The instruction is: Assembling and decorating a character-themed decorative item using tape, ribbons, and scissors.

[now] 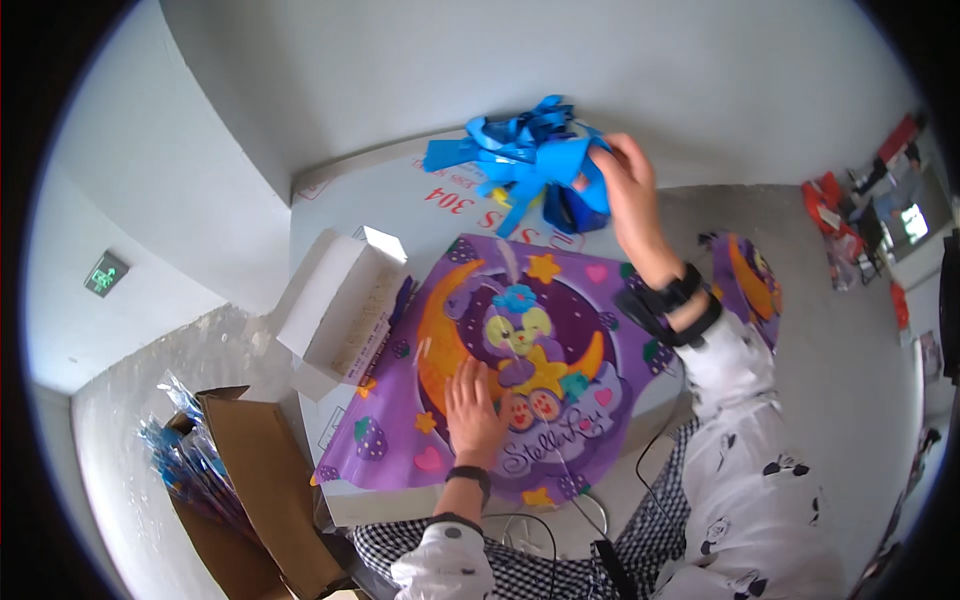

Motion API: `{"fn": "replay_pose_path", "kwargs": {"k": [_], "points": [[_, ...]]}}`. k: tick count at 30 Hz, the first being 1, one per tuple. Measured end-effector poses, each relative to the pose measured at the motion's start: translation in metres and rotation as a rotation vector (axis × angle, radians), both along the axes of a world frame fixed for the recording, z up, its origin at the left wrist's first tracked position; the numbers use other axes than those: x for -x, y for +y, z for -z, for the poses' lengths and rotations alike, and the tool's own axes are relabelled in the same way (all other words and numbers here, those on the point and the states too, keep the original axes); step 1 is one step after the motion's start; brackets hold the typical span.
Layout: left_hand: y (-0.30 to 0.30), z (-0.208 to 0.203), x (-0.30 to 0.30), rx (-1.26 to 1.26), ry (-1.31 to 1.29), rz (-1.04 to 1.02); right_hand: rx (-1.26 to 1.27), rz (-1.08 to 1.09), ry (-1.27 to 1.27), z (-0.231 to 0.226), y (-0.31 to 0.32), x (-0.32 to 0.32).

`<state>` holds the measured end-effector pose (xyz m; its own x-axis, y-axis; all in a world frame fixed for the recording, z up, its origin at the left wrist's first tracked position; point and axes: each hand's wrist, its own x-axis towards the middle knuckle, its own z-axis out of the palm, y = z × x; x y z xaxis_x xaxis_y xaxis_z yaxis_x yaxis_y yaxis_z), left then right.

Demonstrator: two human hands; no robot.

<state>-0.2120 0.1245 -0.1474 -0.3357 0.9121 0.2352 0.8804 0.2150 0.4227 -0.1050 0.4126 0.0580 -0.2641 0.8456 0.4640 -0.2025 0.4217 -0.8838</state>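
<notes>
A purple kite (600,445), printed with a cartoon animal, a yellow moon, stars and berries, lies spread over the table. My left hand (475,415) rests flat on its lower middle, fingers stretched out. Beyond the kite's far edge, my right hand (628,190) pinches a blue ribbon (562,160), with the thumb partly hidden behind it. That ribbon belongs to or lies against a loose, tangled pile of blue ribbons (510,135) at the back of the table. A little yellow shows beneath the pile.
Left of the kite stands an open white carton (335,300), with dark sticks beside it. A brown cardboard box (265,490) of plastic-wrapped packets (190,450) sits at the lower left. Another purple printed piece (748,285) hangs off the table's right side. A wall (620,70) rises behind.
</notes>
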Motion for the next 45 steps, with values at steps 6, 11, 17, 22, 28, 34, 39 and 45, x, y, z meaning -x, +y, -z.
{"fn": "replay_pose_path", "kwargs": {"k": [6, 11, 17, 22, 28, 34, 39, 45], "points": [[0.002, -0.033, -0.001, -0.147, 0.136, -0.025, -0.078, 0.009, -0.435, -0.049, -0.205, -0.168], [-0.072, -0.123, -0.062, 0.26, -0.688, 0.184, -0.051, 0.023, -0.681, -0.023, -0.295, -0.234], [-0.203, -0.158, -0.195, 0.265, -1.795, 0.582, -0.453, -0.157, -0.595, 0.008, -0.371, -0.255], [-0.221, -0.125, -0.219, -0.375, -2.168, -0.116, -0.47, -0.275, -0.671, 0.035, -0.402, -0.273], [-0.207, -0.128, -0.199, -0.374, -1.927, -0.358, -0.088, -0.573, -0.801, 0.058, -0.412, -0.289], [-0.19, -0.149, -0.207, 0.11, -1.381, -0.192, 0.546, -0.42, -0.381, 0.059, -0.385, -0.275], [-0.189, -0.152, -0.219, 0.189, -1.087, -0.006, 0.892, -0.522, -0.375, 0.058, -0.375, -0.258], [-0.204, -0.149, -0.206, 0.136, -1.367, -0.102, 0.663, -0.418, -0.588, 0.06, -0.376, -0.256]]}}
